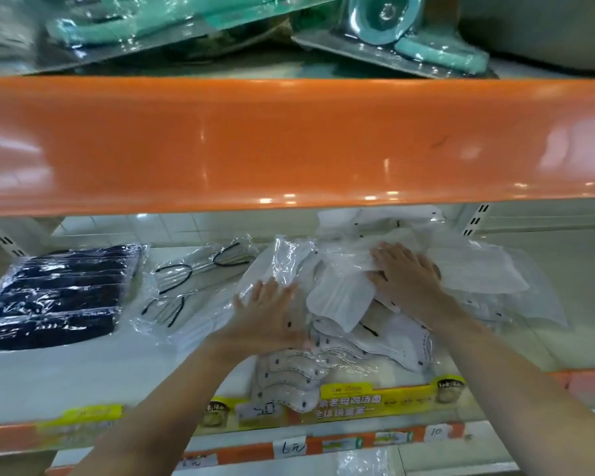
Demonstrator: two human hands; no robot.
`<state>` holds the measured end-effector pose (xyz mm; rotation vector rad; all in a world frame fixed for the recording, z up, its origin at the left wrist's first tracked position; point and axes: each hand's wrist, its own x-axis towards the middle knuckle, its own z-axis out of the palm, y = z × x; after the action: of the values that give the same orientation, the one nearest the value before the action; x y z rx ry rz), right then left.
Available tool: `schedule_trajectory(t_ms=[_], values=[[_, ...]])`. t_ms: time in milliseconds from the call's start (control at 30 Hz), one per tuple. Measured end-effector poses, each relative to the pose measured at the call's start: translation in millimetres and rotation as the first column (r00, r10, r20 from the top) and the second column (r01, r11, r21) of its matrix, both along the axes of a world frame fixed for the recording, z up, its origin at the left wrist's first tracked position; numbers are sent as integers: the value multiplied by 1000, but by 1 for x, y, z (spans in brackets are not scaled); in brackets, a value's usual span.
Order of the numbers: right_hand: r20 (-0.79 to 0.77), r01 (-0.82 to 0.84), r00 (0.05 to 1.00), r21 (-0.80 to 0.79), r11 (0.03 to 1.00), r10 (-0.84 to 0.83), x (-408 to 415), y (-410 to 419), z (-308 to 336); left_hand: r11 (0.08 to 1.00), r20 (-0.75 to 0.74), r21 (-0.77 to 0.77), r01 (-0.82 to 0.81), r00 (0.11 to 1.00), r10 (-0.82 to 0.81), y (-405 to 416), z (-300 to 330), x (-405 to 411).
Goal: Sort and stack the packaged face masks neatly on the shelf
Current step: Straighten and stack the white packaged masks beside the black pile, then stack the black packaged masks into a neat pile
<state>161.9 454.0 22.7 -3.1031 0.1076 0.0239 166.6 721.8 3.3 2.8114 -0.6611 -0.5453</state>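
Both hands lay flat with the fingers straight and slightly spread, gripping nothing. The left hand (pixel 266 314) pressed its palm on a clear packet of white masks (pixel 278 266), and its fingertips pointed away from the person, toward the back of the shelf. The right hand (pixel 404 274) rested on the top of the heap of white mask packets (pixel 344 297), its fingers pointing to the left and a little back. Between the two hands one white mask (pixel 340 300) lay tilted, its long axis running from near-left to far-right. Below the left palm, spotted white masks (pixel 289 372) fanned out with their long axes toward the shelf's front edge, one tip overhanging the yellow label strip (pixel 368 403). Well to the left of the left fingers sat a packet of dark navy masks (pixel 59 297), and nearer, a clear packet with black ear loops (pixel 182 290). All lay on a pale shelf board (pixel 83 372). Above the fingers ran a glossy orange shelf edge (pixel 289 142), carrying teal packaged goods (pixel 409 32).
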Motion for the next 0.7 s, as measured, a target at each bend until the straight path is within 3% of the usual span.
schedule_trajectory(t_ms=[167,233,367,433,500,567,700], values=[[76,-155,986,108,982,147,-27,47,17,999,93,-31,18,996,-15,-10,-10,5],[30,-252,968,148,956,251,-42,70,14,999,181,-42,18,983,-10,-10,-10,13],[-69,-345,934,71,936,349,-58,90,-8,989,288,-145,2,957,41,-1,-13,21],[-61,-317,945,74,945,322,-60,90,-18,980,340,-201,-10,937,79,9,-13,19],[22,-257,966,100,961,256,-58,89,-22,982,397,-186,-21,913,94,22,-11,16],[-1,-189,982,58,980,189,-55,85,-21,988,398,-150,-19,914,78,32,-10,12],[-37,-137,990,47,989,139,-54,91,-10,952,499,-219,213,863,-78,48,-14,-2]])
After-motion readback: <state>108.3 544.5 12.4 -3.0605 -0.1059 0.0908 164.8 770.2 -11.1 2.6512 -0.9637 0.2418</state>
